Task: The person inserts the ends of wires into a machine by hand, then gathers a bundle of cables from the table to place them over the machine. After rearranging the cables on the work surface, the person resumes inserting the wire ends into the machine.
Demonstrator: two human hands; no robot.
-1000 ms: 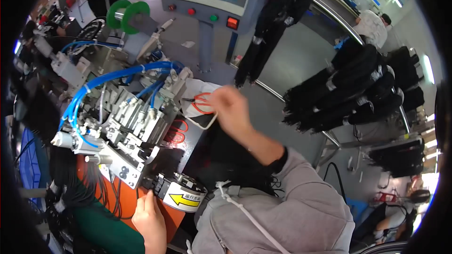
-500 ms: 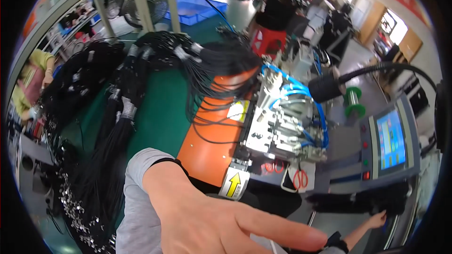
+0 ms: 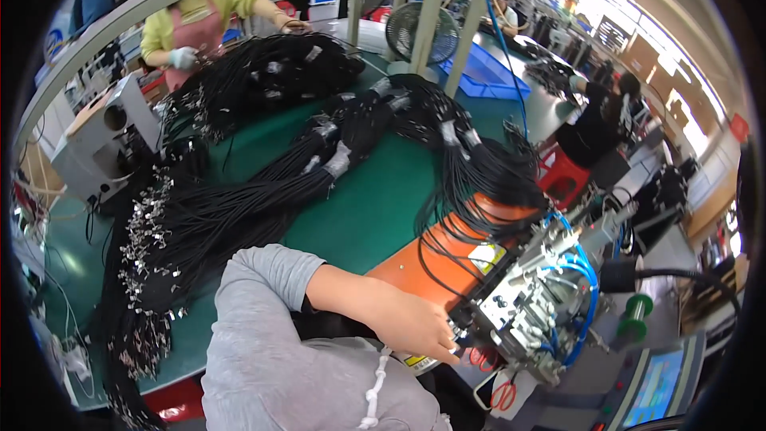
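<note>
Green matting covers a long workbench [image 3: 359, 215] in a busy factory hall, and thick bundles of black cable [image 3: 263, 191] lie across it from ten o'clock toward the centre, their ends tipped with small metal terminals [image 3: 148, 231]. More black wires [image 3: 479, 168] spill over an orange plate [image 3: 435, 259] toward a grey crimping machine [image 3: 527, 311] at four o'clock, fed by blue air hoses [image 3: 578, 267].

One bare hand [image 3: 411, 327], on a forearm coming out of a grey sleeve [image 3: 263, 287], reaches toward the machine's front edge. Which hand it is cannot be told for certain; it reads as the left. Its fingers [image 3: 447, 351] are stretched forward and rest against the machine's lower front, just beside a yellow warning label [image 3: 416, 361]. They look extended rather than curled, and whether they pinch a wire cannot be told. No second hand of the wearer shows.

Red-handled scissors [image 3: 503, 395] lie at five o'clock below the machine, a green wire spool [image 3: 634, 315] stands to its right, and a control screen [image 3: 654, 391] glows at the lower right. At eleven o'clock a co-worker in a yellow top [image 3: 199, 16] handles cable, next to a grey box-shaped device [image 3: 104, 144]. A fan [image 3: 419, 32] stands at twelve o'clock.
</note>
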